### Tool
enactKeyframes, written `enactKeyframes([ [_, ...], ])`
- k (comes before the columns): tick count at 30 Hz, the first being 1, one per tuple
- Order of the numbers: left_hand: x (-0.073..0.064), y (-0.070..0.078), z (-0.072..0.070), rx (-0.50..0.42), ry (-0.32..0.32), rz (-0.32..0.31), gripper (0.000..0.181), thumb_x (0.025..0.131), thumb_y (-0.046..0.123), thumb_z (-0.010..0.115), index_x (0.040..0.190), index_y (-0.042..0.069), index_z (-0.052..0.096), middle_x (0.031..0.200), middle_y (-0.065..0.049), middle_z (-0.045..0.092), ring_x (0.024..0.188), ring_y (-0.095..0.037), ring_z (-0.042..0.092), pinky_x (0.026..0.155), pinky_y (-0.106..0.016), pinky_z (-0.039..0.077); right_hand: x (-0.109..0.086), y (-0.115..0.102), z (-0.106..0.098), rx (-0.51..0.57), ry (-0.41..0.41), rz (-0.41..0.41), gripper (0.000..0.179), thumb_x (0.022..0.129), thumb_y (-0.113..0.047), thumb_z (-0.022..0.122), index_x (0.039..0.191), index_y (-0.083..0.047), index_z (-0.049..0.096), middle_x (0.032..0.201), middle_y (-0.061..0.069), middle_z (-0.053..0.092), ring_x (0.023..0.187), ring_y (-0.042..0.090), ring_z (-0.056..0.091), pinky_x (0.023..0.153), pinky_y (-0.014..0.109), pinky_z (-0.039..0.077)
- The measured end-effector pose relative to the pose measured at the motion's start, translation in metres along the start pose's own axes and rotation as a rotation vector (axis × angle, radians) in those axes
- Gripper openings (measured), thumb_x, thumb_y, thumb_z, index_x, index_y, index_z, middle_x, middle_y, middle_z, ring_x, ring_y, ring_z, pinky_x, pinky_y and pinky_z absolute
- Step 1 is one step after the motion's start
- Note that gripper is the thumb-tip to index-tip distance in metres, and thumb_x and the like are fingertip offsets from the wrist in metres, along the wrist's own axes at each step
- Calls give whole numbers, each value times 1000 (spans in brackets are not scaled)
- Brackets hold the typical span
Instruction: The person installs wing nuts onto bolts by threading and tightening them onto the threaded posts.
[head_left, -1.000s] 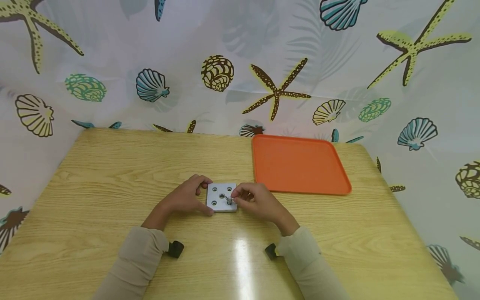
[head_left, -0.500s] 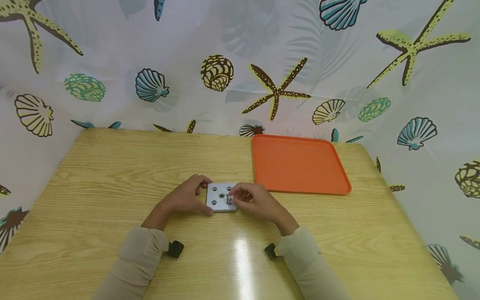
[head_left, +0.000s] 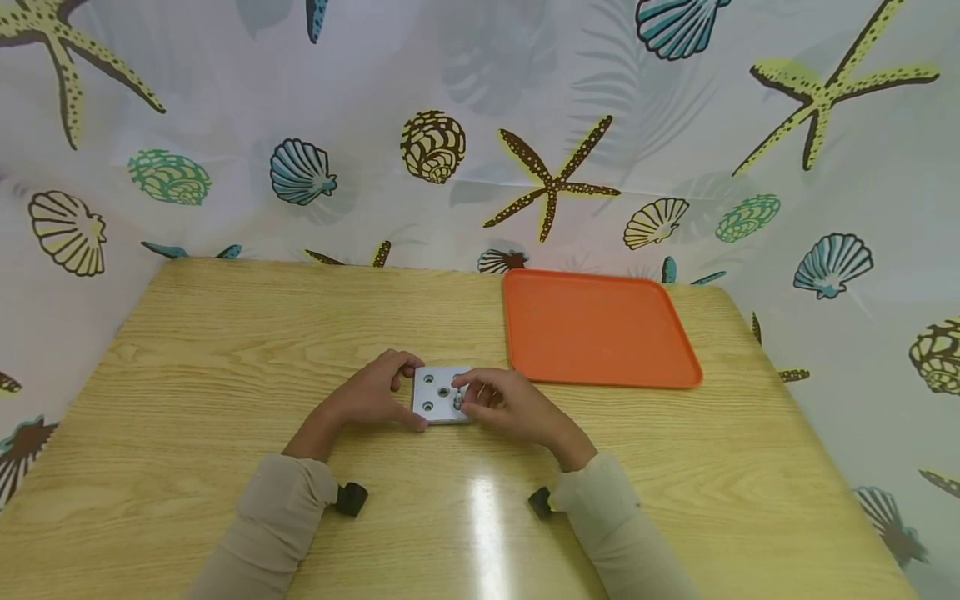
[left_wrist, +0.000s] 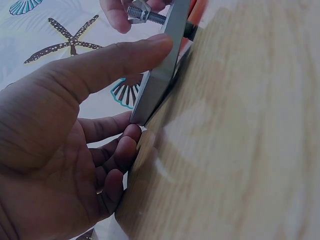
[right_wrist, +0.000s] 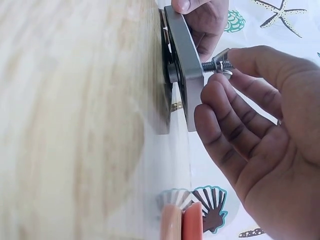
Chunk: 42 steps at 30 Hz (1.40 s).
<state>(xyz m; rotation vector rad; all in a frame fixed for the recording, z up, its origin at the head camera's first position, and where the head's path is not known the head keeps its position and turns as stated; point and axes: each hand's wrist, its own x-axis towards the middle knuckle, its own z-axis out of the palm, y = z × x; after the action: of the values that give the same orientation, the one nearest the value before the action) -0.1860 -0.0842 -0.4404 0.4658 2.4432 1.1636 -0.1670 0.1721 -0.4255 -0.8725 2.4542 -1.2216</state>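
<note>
A square silver metal plate (head_left: 442,414) with several countersunk holes lies on the table. Through its near right corner hole stands a threaded bolt (right_wrist: 207,67), whose head (right_wrist: 173,73) shows under the plate and props that side slightly up. On the thread sits a wing nut (right_wrist: 222,64), partway along with a short gap to the plate. My right hand (head_left: 517,407) pinches the wing nut between thumb and index finger, the other fingers curled near the plate's edge. My left hand (head_left: 372,392) grips the plate's left side, thumb at the near corner, fingertips at the far corner.
An orange tray (head_left: 600,333) lies flat at the back right, behind the right hand. The wooden table (head_left: 225,333) ends against a hanging cloth (head_left: 360,83) printed with shells and starfish. Black wrist straps (head_left: 350,498) stick out by both sleeves.
The right fingers have twisted at the wing nut, the index fingertip sliding leftward and away over it, and its wings have turned. The left hand and plate stay in place.
</note>
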Motion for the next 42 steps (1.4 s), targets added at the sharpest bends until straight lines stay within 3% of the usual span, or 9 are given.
enactKeyframes([
  [22, 2, -4, 1, 0, -2, 10, 82, 68, 31, 93, 136, 9, 51, 118, -8, 48, 93, -20, 42, 79, -34, 37, -1, -3, -2, -31, 73, 28, 5, 94, -7, 65, 99, -7, 67, 96, 7, 70, 84, 11, 60, 76, 24, 53],
  [42, 0, -2, 0, 4, 5, 27, 82, 69, 30, 92, 136, 7, 51, 119, -8, 50, 95, -21, 42, 81, -33, 38, 0, -3, -1, -40, 75, 16, 8, 94, -5, 62, 99, -7, 68, 91, 8, 70, 80, 9, 60, 72, 22, 52],
])
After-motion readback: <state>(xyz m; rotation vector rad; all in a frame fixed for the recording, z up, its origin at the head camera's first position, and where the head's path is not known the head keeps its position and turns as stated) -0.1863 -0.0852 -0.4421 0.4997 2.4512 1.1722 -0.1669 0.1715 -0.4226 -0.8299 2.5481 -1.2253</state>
